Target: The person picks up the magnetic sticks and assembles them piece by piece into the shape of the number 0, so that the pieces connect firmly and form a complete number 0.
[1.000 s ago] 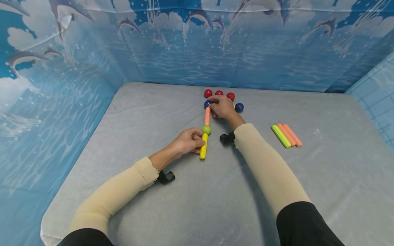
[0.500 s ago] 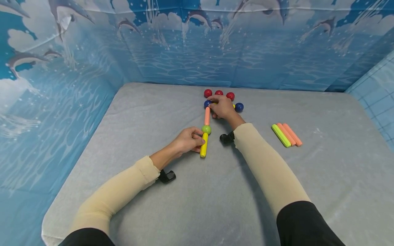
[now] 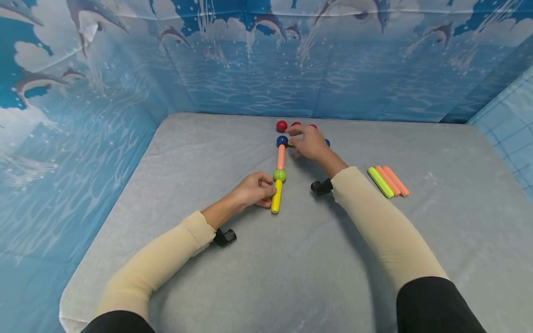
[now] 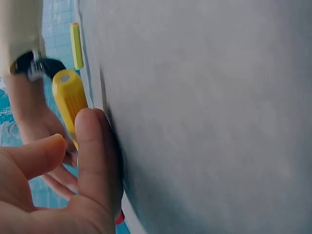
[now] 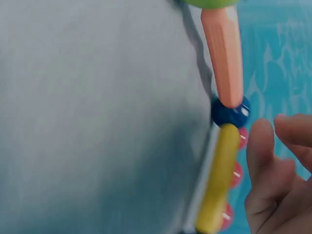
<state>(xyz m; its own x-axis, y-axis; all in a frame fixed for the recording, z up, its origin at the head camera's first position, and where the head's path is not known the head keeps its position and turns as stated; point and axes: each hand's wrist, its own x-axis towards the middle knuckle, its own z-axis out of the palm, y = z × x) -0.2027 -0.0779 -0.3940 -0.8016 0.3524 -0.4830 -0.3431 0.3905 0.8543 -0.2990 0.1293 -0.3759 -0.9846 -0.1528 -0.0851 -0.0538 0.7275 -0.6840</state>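
Pinching a faceted yellow stick is the left hand, while the right hand hangs loosely spread.

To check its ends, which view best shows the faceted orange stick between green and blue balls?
Right wrist: the orange stick looks largest, both ends visible. Head shows it whole, smaller; left wrist, not at all.

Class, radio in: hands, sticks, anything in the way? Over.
Left hand grips near yellow stick. Right hand empty, by blue ball. Orange stick between that and green ball. No obstruction seen.
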